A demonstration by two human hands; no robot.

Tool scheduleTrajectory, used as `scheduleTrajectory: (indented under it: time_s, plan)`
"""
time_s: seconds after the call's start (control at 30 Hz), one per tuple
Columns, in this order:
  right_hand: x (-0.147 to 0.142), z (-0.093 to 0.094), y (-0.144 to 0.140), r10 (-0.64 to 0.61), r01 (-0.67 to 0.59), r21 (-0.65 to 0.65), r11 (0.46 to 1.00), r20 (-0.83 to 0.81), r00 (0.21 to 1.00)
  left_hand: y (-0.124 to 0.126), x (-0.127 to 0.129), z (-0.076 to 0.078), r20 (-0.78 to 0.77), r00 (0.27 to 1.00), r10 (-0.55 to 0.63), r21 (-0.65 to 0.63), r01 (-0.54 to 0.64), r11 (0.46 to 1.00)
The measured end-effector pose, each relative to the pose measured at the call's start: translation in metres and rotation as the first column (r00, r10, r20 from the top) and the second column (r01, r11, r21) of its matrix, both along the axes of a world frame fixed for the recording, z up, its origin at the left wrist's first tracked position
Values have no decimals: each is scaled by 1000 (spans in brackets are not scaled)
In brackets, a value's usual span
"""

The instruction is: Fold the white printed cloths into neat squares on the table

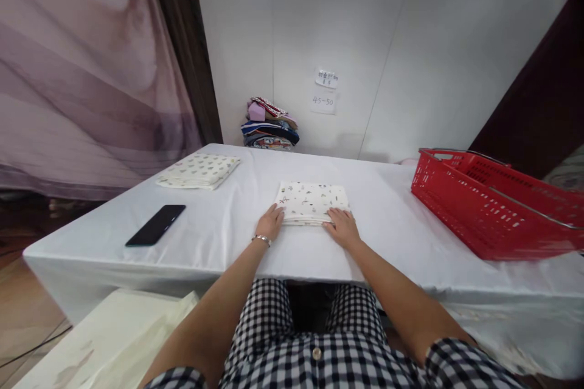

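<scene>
A folded white cloth with a small scattered print lies flat on the table in front of me, its layers showing along the near edge. My left hand rests at its left near corner, fingers stretched out and touching the side. On the right near corner lies my right hand, its fingers extended over the top of the fabric. Neither hand grips the cloth. A second folded cloth with a leaf-like print sits at the table's far left.
A black phone lies on the left of the white-covered table. At the right stands a red plastic basket with metal handles. Beyond the far edge is a pile of folded fabrics against the wall. A pale box is at lower left.
</scene>
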State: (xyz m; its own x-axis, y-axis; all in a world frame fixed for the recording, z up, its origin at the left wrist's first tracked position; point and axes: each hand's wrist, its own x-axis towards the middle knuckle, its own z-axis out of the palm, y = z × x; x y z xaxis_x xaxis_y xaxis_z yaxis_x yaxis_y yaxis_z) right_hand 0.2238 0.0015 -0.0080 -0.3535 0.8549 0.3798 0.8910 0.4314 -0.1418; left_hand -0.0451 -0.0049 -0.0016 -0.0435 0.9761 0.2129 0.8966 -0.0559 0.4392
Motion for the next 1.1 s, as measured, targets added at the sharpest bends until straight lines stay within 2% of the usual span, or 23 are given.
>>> scheduleTrajectory:
  time_s: [0.23,0.67,1.1]
  plan:
    - [0,1,1,-12,12,9,1000,16,1000,-13,-4,-4,31,999,39,-14,-39,999]
    - [3,-2,2,10,-10,20,1000,-28,1000,-6,-8,-12,72,996,46,19,-48,999]
    - [3,-3,-1,18,-17,25,1000,-39,999,-8,-9,-13,117,993,19,12,-21,1000]
